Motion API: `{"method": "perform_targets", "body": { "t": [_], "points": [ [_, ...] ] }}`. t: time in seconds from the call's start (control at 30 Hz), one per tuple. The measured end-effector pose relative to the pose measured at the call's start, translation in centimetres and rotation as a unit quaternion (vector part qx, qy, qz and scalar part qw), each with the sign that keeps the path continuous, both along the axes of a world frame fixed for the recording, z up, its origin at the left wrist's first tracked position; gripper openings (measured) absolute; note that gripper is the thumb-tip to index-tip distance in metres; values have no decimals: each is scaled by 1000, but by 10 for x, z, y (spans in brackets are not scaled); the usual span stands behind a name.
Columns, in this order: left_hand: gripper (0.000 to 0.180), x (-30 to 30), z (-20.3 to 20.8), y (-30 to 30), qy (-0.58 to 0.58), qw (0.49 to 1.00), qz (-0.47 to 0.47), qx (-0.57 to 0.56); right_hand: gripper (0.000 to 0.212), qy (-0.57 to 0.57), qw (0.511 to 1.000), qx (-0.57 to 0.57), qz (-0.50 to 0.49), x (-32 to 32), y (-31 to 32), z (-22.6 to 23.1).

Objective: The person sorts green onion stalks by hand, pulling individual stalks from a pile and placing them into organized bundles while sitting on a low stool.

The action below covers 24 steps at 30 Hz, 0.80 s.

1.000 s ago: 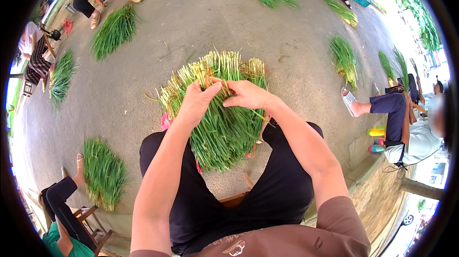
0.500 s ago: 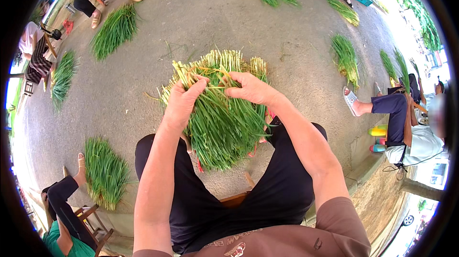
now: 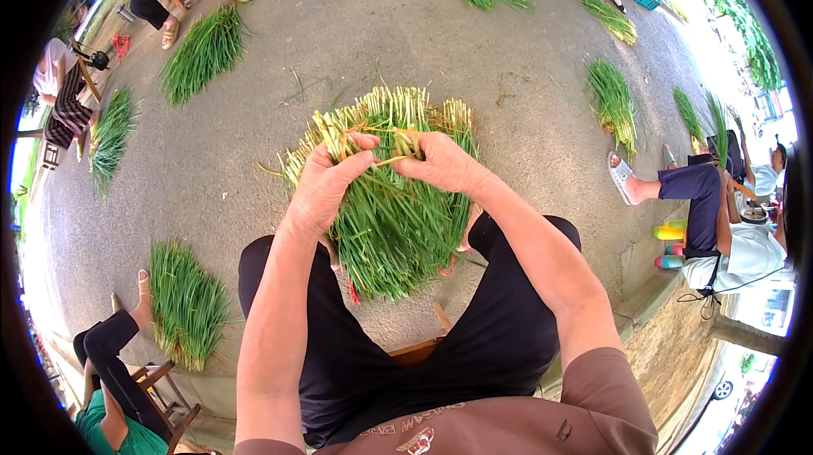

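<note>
Both hands working a thin pale strip at the cut end of a large bundle of green chives.

I see my left hand and my right hand meeting over the big fan-shaped bundle of long green chive stalks with pale yellow cut ends, which lies between my knees on the grey concrete floor, its pale ends pointing away from me. The left fingers are curled shut, pinching a thin straw-coloured tie strip that crosses the stalks near their pale ends; the right fingers are likewise closed on the strip, nearly touching the left ones. Smaller green bundles lie well apart on the floor around me, near other seated people; one lies at lower left.
</note>
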State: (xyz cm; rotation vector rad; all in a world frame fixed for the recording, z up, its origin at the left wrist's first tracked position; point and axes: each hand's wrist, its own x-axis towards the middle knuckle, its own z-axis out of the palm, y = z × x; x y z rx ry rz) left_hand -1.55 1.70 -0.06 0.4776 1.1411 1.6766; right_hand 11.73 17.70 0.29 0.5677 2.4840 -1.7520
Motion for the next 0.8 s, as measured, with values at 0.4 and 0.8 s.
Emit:
{"method": "perform_targets", "body": {
  "t": [0.4, 0.8],
  "points": [
    [10, 0, 14, -12, 34, 998, 29, 54, 27, 43, 991, 117, -56, -7, 15, -28],
    [20, -59, 30, -81, -227, 920, 26, 318, 22, -23, 958, 58, -280, 40, 102, -89]
  ]
}}
